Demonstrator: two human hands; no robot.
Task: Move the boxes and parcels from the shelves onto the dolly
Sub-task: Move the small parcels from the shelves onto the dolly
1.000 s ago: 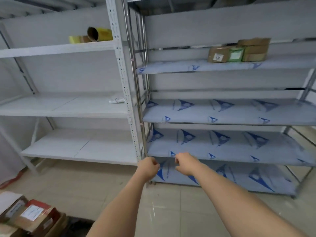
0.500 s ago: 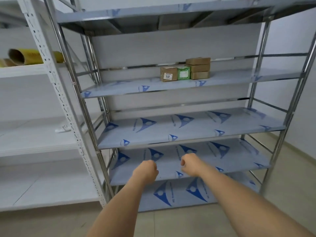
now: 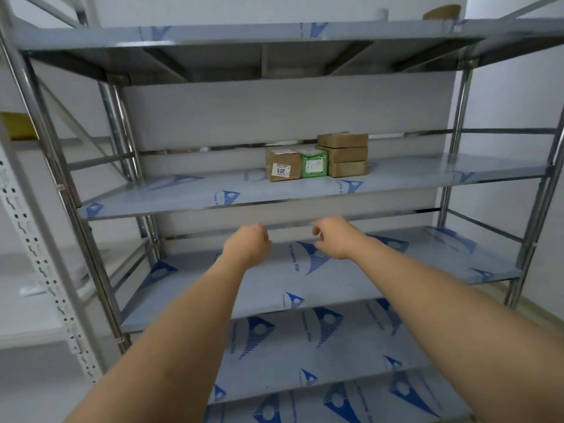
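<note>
1. Metal rack: five shelf levels in view, each covered in blue-printed protective film.
2. Second shelf from the top holds the parcels, five in all, clustered right of centre, toward the back.
3. Brown parcel with a white label on its front, leftmost of the group.
4. Green box just right of it, touching or nearly so; can't tell which.
5. Stack of three flat brown boxes right of the green box, one on top of another, top one slightly offset.
6. Top shelf: two items poke above its edge at the far right, a white one and a tan round one; too little visible to name either.
7. Lower three shelves: only film visible.
8. Left hand: raised in front of the third shelf, fingers curled into a loose fist, holding nothing.
9. Right hand: same height, fingers loosely curled, holding nothing. Both hands are below the parcels, not touching them.
10. White perforated shelving upright stands at far left, a separate unit. A yellow item sits on it, blurred.
11. Dolly not in view.
</note>
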